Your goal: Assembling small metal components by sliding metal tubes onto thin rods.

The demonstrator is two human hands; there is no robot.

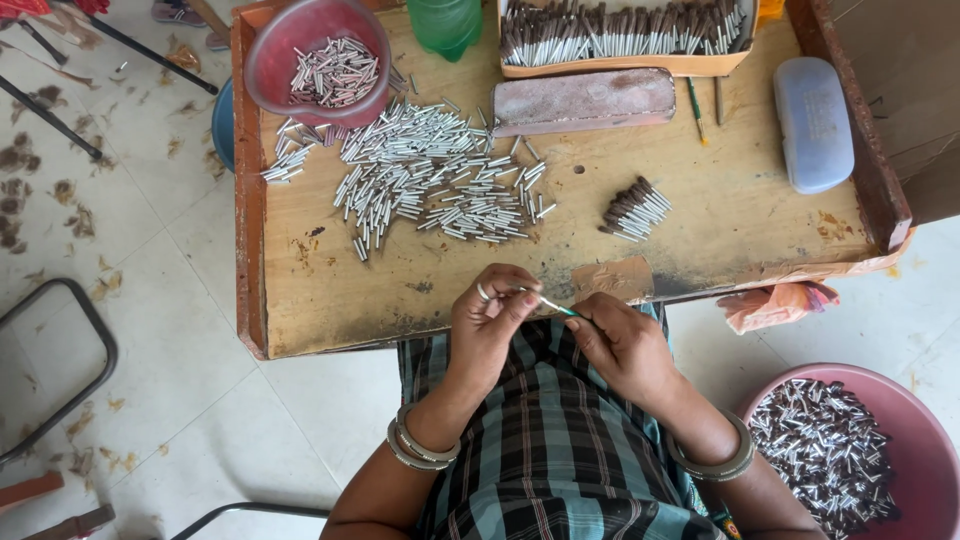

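My left hand (488, 322) pinches a small silver tube (528, 293) at the near edge of a low wooden table (700, 215). My right hand (622, 343) holds a thin green-tipped stick (556, 307) whose tip meets that tube. A wide scatter of silver tubes (430, 175) lies on the table ahead of my left hand. A small bundle of dark-tipped sticks (634, 210) rests ahead of my right hand. Both wrists wear metal bangles.
A pink bowl (268, 62) of tubes sits at the table's far left, beside a green bottle (445, 25). A box of sticks (620, 35), a reddish block (585, 100) and a pale blue case (814, 122) lie further back. A pink basin (915, 430) of sticks stands on the floor to the right.
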